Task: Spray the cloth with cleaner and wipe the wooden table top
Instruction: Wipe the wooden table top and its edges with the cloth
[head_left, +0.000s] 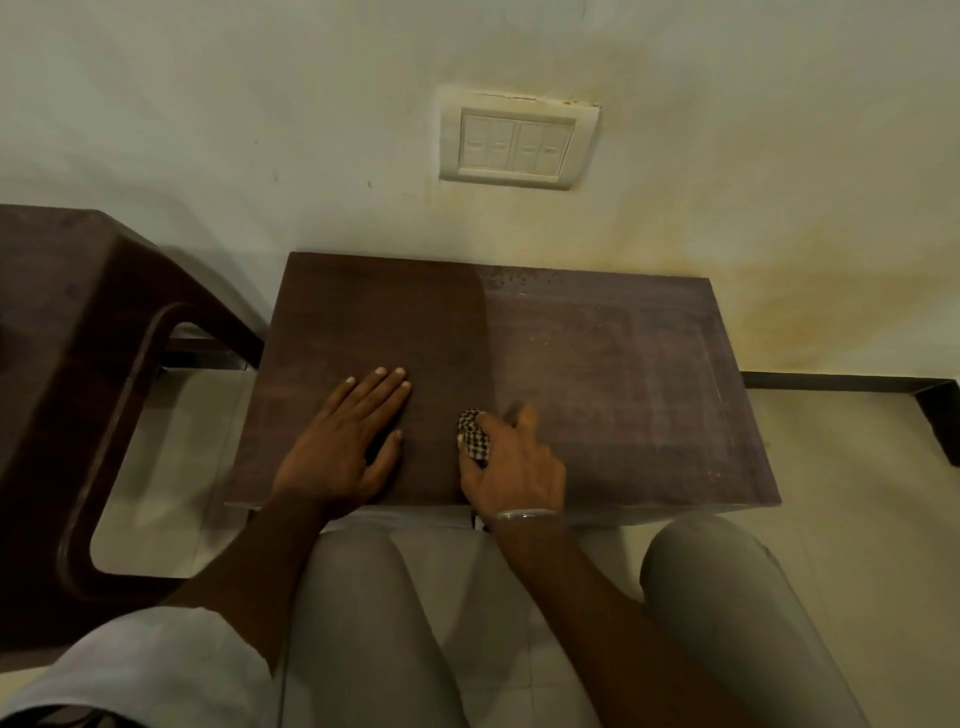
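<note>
The right hand (511, 462) bunches the checked cloth (474, 439) under curled fingers (527, 418) at the near edge of the bench (623, 364), about mid-length; the dull, dusty half lies to its right; the left hand (345, 441) rests flat on the darker half.

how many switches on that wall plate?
4 switches, side by side in one row on the wall plate above the table: far left, centre-left, centre-right, far right. None seems hidden.
</note>
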